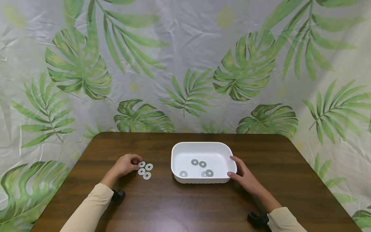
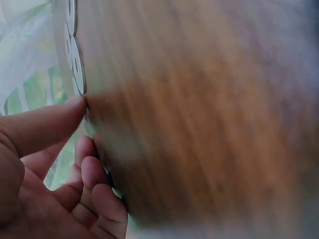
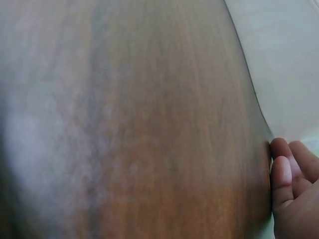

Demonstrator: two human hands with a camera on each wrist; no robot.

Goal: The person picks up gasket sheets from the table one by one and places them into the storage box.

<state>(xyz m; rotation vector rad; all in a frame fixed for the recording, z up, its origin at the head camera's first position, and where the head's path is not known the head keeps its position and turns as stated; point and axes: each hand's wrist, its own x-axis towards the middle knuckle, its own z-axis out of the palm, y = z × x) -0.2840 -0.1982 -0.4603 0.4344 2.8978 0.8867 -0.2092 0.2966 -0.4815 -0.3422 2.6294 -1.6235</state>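
My left hand (image 1: 127, 164) is at a small group of flat metal washers (image 1: 147, 175) lying on the table. Its thumb and index finger are curled about the nearest washer (image 1: 141, 164) at the group's far left. In the left wrist view the thumb tip meets the edge of a row of washers (image 2: 77, 64), while the other fingers curl below. A white rectangular tub (image 1: 200, 180) stands right of the group with several washers (image 1: 202, 164) on its floor. My right hand (image 1: 244, 176) holds the tub's right end, thumb at the near corner and fingertips at the rim.
The brown wooden table (image 1: 185, 206) has rounded far corners. Behind it hangs a pale leaf-print curtain (image 1: 197, 42). A black wrist device (image 1: 118, 195) shows under the left forearm, and another black device (image 1: 258, 219) by the right sleeve.
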